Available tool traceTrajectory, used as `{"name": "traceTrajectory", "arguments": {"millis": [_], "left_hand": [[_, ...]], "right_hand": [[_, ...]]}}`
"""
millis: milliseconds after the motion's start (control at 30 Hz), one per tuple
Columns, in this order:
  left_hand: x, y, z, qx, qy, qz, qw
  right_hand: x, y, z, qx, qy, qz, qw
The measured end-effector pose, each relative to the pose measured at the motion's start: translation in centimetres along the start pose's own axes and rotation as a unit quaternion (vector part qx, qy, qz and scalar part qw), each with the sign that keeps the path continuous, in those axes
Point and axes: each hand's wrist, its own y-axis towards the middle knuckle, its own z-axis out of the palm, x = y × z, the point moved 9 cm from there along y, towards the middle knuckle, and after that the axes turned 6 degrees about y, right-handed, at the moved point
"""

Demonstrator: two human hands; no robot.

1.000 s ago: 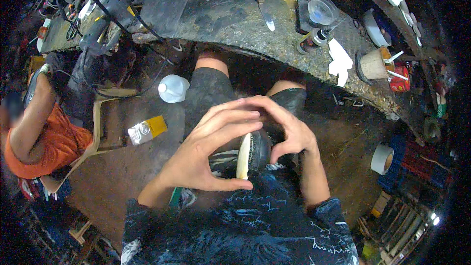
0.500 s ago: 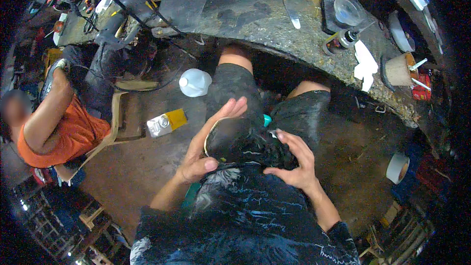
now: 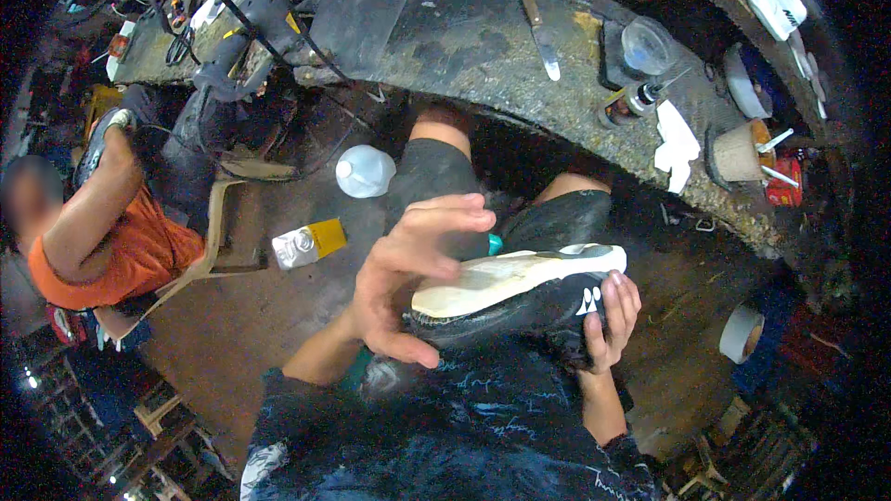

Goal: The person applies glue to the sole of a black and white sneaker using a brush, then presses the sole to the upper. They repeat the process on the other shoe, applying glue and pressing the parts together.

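A black shoe (image 3: 520, 314) lies on its side above my lap, its pale cream sole (image 3: 501, 280) turned upward and its toe to the left. Stitching runs along the edge where sole and upper meet near the toe. My right hand (image 3: 608, 325) grips the heel end, thumb and fingers pressed to the black upper. Around the toe, my left hand (image 3: 401, 264) is spread with thumb and fingers apart; it is slightly blurred, and I cannot tell whether a fingertip touches the sole.
Ahead is a worn workbench (image 3: 445, 28) with a knife (image 3: 538, 32), a dark bottle (image 3: 631, 104), white paper (image 3: 677, 144) and a brush pot (image 3: 738, 153). A plastic jug (image 3: 365, 172) and a yellow-silver packet (image 3: 309, 243) rest on the floor. Left sits a person in orange (image 3: 116, 255); right, a tape roll (image 3: 741, 334).
The shoe has rolled from upper-side up to sole-side up and now points left. My right hand has closed round its heel. My left hand has shifted over the toe, fingers still spread.
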Motion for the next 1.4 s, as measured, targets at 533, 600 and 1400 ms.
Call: {"name": "traceTrajectory", "arguments": {"millis": [533,600,1400], "left_hand": [[-3.0,1.9,1.3,0.055,0.140,0.057,0.987],[-3.1,1.7,1.4,0.047,0.151,0.055,0.986],[2.6,1.8,6.5,-0.274,-0.071,-0.210,0.936]], "right_hand": [[0.0,-0.1,-1.3,-0.065,-0.045,-0.002,0.997],[-0.1,0.0,-1.5,-0.071,-0.056,0.004,0.996],[-0.1,5.2,-1.5,-0.091,-0.215,-0.102,0.967]]}}
